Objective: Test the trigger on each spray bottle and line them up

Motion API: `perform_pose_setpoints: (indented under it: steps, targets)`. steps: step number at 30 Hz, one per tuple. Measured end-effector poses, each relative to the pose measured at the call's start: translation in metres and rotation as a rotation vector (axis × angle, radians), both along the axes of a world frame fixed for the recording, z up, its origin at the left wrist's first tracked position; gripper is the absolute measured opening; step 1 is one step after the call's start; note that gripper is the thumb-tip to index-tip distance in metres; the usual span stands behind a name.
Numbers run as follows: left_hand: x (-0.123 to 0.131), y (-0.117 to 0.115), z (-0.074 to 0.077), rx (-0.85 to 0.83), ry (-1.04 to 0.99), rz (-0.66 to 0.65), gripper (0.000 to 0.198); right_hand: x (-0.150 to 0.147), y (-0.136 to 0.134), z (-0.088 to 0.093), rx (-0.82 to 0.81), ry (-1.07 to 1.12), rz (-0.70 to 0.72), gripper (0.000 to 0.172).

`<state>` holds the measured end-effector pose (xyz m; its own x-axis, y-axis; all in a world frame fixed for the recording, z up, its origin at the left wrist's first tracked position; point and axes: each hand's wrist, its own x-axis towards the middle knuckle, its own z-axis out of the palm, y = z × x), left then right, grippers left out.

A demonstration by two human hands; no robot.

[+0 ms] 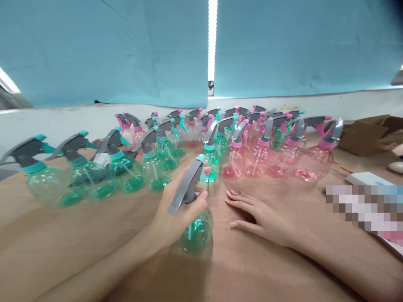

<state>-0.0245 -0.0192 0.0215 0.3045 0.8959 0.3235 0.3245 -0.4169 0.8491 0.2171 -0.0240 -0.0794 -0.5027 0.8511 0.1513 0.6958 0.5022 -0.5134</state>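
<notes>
My left hand [179, 201] is wrapped round the neck of a green spray bottle [197, 235] with a grey and turquoise trigger head. The bottle stands upright or nearly so, just left of my right hand. Flat on the table lies my right hand [255, 214], fingers stretched out and holding nothing. Beyond it stands a row of pink spray bottles [256, 165] with grey heads. A row of green spray bottles [127, 176] runs to the left, turquoise collars at their necks. More pink and green bottles crowd behind, partly hidden.
The wooden table [126, 235] spreads under everything. At the right are an open cardboard box [362, 136], a white box [373, 179], a pixelated flat item [365, 209] and a white rounded object [396, 167]. Blue curtains [103, 50] hang at the back.
</notes>
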Motion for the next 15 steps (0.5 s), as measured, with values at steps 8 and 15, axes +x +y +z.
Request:
perform_pose_setpoints:
  steps: [8,15]
  targets:
    - [-0.0002,-0.0005,0.0007,0.026,0.035,-0.005,0.042,0.0004,0.0005,-0.0009,0.007,-0.007,0.002,0.063]
    - [-0.0007,-0.0009,0.001,0.033,0.057,-0.001,0.043,-0.0001,0.0007,-0.0003,0.002,-0.024,0.002,0.065]
